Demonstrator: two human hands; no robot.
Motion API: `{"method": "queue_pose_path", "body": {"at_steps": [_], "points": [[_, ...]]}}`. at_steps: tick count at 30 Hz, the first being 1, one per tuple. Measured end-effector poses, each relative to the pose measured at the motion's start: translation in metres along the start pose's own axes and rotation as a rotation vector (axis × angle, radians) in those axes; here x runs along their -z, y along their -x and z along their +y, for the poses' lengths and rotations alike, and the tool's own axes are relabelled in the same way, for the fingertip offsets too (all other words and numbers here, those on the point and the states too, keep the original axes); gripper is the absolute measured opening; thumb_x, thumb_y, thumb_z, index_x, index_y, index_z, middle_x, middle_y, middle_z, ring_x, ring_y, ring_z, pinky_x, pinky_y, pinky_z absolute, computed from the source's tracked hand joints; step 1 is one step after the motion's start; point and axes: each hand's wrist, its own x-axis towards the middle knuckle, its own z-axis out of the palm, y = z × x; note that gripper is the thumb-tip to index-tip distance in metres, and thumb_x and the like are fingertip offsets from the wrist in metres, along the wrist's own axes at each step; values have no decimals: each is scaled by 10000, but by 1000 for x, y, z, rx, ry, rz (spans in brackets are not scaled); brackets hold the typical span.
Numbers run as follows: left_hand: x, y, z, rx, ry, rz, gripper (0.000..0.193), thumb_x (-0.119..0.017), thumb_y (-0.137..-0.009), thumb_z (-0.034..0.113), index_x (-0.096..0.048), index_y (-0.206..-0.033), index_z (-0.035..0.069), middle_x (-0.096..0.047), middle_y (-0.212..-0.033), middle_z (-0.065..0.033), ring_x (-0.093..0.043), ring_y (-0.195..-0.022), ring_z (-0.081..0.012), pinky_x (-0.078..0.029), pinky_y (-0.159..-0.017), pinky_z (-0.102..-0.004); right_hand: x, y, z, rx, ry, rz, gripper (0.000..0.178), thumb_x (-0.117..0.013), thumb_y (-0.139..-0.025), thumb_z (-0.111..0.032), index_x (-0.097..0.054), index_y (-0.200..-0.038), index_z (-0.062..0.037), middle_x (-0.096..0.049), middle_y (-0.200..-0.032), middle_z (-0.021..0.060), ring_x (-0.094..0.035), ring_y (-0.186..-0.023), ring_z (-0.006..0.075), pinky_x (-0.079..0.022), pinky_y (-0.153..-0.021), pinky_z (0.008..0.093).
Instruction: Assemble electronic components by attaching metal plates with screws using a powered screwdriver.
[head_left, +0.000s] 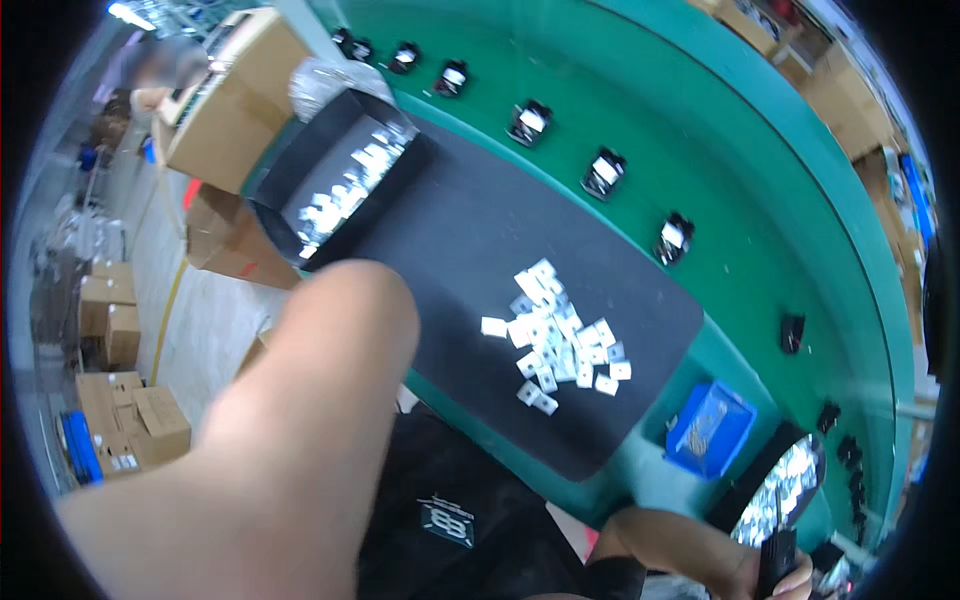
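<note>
At the lower right, my right hand is closed round a black handheld tool with a thin tip. The tip points up over a dark tray of shiny silver pieces. From the lower left, my left arm reaches in close to the camera, bent and blurred; its hand does not show. On the black mat lies a loose heap of small pale square plates with holes. A blue bin with small parts stands between the mat and the silver pieces.
A black box with shiny pieces stands at the mat's far left, beside clear plastic wrap. Several black packs with white labels line the green conveyor. Cardboard boxes stand at the left; another person is far left.
</note>
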Motion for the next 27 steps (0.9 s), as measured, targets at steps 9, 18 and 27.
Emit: {"method": "queue_pose_path", "body": {"at_steps": [9, 18, 27], "points": [[-19, 68, -68, 544, -287, -633, 135, -609, -852, 157, -586, -930, 49, -579, -855, -88, -582, -775, -215, -486, -661, -323, -7, 9, 2, 116, 16, 112, 399, -491, -890, -152, -430, -1283, -186, -475, -785, 0, -437, -533, 118, -374, -480, 272], [-81, 204, -135, -28, -550, -1571, 147, -610, -763, 209, -667, -768, 73, -637, -860, -89, -603, -817, -240, -450, -714, -381, -10, 4, -3, 125, 197, -87, 351, -489, -904, -72, -344, -1222, -104, -443, -776, 56, -426, -532, 159, -342, -457, 309], [-101, 215, -143, 140, -737, -1732, 201, -628, -775, 192, -729, -895, 67, -686, -995, -162, -646, -931, -280, -440, -796, -429, 7, 2, -37, -101, 368, -238, 351, -435, -923, -71, -334, -1250, -149, -445, -836, 72, -442, -596, 203, -348, -500, 380]]}}
